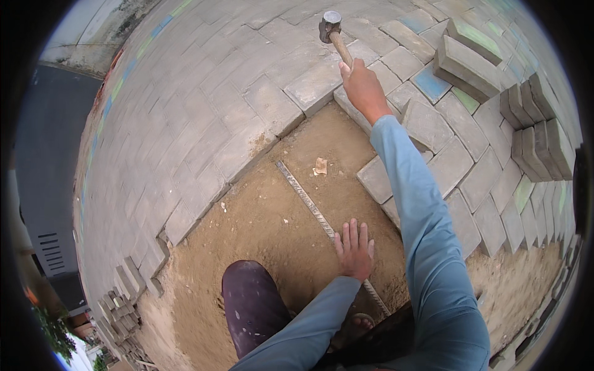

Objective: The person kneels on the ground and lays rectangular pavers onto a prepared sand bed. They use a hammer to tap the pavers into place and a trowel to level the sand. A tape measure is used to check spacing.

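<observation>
My right hand (365, 91) is wrapped round the wooden handle of a hammer (338, 43), its metal head pointing away from me over the far pavers. My left hand (355, 250) lies flat with its fingers stretched out, palm down on the brown sand (247, 216). Its fingertips are beside a ribbed steel bar (304, 195), which runs slantwise across the sand; the hand and wrist cover part of the bar. A small torn tan scrap (320, 166) sits on the sand to the right of the bar's far end.
Laid grey paving blocks (204, 133) border the sand on the left and far side. More pavers (459, 167) lie at the right, one block (427, 125) resting unevenly on them. Loose blocks are stacked (537, 130) at the far right. My bent knee (252, 297) is at the near left.
</observation>
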Available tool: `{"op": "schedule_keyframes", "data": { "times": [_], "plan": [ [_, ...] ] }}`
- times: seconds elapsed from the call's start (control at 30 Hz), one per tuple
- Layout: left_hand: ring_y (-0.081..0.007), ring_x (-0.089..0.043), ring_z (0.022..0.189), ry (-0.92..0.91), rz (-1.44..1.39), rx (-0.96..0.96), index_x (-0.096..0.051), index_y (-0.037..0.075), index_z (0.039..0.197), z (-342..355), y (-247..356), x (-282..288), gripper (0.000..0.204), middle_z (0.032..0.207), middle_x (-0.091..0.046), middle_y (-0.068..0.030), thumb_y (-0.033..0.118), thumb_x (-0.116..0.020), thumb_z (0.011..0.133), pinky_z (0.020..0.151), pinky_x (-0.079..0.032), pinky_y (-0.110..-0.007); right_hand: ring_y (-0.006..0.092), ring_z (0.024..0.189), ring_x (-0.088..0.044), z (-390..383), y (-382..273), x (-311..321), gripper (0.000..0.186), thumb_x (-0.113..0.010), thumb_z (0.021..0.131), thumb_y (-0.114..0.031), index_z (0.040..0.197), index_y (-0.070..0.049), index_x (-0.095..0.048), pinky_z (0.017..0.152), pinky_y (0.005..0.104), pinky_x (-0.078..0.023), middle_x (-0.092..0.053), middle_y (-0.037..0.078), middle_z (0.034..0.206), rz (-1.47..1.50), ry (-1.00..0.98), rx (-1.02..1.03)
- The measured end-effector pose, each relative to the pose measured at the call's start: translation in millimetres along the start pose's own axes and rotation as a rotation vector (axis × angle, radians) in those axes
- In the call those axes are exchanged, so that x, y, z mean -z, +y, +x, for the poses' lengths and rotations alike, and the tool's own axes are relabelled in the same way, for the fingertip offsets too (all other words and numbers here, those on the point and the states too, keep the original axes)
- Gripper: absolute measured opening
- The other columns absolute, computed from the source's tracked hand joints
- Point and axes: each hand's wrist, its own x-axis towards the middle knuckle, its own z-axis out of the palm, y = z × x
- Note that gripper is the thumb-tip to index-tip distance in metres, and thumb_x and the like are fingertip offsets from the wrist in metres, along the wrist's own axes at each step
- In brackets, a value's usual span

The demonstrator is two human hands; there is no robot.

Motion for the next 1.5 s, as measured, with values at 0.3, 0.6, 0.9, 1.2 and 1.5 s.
{"op": "schedule_keyframes", "data": {
  "times": [0.3, 0.6, 0.9, 1.2, 1.5],
  "plan": [
    [-0.0352, -0.028, 0.152, -0.007, 0.016, 0.02, -0.045, 0.013, 0.153, -9.8, -2.6, -2.5, 0.06, 0.164, -0.033, -0.0165, 0.039, -0.059, 0.101, 0.123, -0.017, -0.06, 0.0515, 0.098, -0.067, -2.1, 24.5, -23.3, 0.046, -0.054, 0.105, -0.039, 0.116, 0.005, -0.055, 0.087, 0.0591, -0.05, -0.069, 0.035, 0.097, -0.02, -0.097, -0.006],
    [-0.0338, -0.029, 0.152, 0.044, -0.024, -0.018, -0.046, 0.012, 0.153, 3.9, 3.0, 2.5, 0.06, 0.164, -0.033, -0.0157, 0.039, -0.059, 0.101, 0.123, -0.018, -0.059, 0.0479, 0.104, -0.068, 13.7, 34.2, -21.6, 0.043, -0.052, 0.104, -0.037, 0.115, 0.004, -0.059, 0.092, 0.058, -0.05, -0.07, 0.032, 0.103, -0.082, -0.13, 0.012],
    [-0.0334, -0.028, 0.153, -0.028, -0.011, 0.008, -0.045, 0.011, 0.153, 3.9, 2.4, 7.8, 0.061, 0.164, -0.033, -0.0158, 0.04, -0.058, 0.101, 0.124, -0.018, -0.058, 0.0444, 0.101, -0.069, -38.7, -27.4, -5.4, 0.043, -0.051, 0.105, -0.038, 0.113, 0.004, -0.059, 0.087, 0.0565, -0.053, -0.07, 0.03, 0.101, -0.089, -0.204, 0.124],
    [-0.0339, -0.029, 0.152, 0.029, -0.007, 0.014, -0.047, 0.012, 0.152, 1.6, -1.2, 4.4, 0.06, 0.164, -0.034, -0.0162, 0.038, -0.061, 0.1, 0.123, -0.019, -0.059, 0.0456, 0.095, -0.069, -55.2, -29.8, -19.5, 0.044, -0.05, 0.106, -0.039, 0.109, 0.005, -0.059, 0.082, 0.0552, -0.052, -0.07, 0.029, 0.097, -0.029, -0.305, 0.168],
    [-0.0334, -0.023, 0.156, -0.029, -0.072, 0.018, -0.043, 0.009, 0.154, -1.9, -0.6, 4.1, 0.062, 0.166, -0.03, -0.0164, 0.037, -0.058, 0.101, 0.125, -0.015, -0.057, 0.0165, 0.063, -0.043, -155.1, 25.3, 43.0, 0.046, -0.055, 0.105, -0.044, 0.092, 0.001, -0.052, 0.059, 0.0371, -0.038, -0.045, 0.006, 0.068, 0.412, -0.427, -0.044]
  ]
}}
